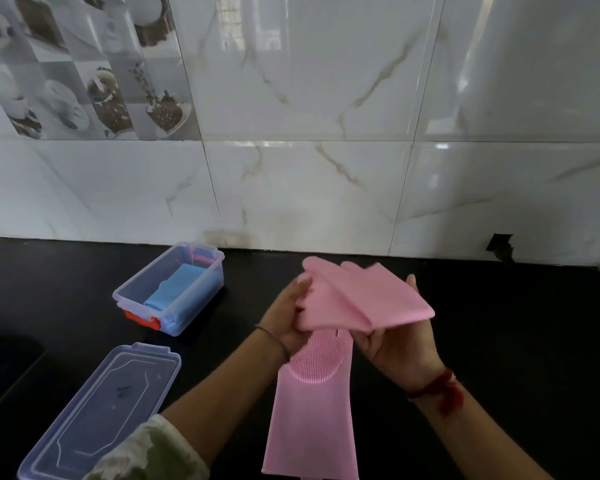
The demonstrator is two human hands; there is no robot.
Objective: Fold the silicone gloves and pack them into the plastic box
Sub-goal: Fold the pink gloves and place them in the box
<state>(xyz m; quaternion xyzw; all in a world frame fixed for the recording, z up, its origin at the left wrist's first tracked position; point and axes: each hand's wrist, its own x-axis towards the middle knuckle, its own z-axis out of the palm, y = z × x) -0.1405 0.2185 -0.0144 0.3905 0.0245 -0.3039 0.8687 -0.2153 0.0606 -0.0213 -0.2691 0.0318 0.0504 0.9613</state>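
Gloves first: you hold one pink glove (368, 299) up over the black counter (516, 323), folded over on itself, its finger end toward the wall (309, 185). Your left hand (288, 317) grips its left edge, fingers curled around the fold. Your right hand (399, 344) supports it from below, palm up, with the thumb pressed along the right edge; those fingers lie under the silicone, so you cannot tell how far they are spread.

A second pink glove (312, 420) lies flat on the counter beneath your hands, bristle patch facing up, cuff running toward you and off the bottom edge of the view. The held glove seems to hang just above it; whether the two touch is unclear.

Your box (168, 289) sits well to the left near the wall, open, with a red clasp (142, 320) on its near end. A folded blue glove (174, 289) already lies inside it. Something pink shows at the far end of the box, too small to make out.

The clear lid (97, 410) lies flat on the counter nearer you, just beside your left sleeve (146, 452). You wear a thin bangle (274, 341) on the left wrist and a red thread (440, 389) on the right.
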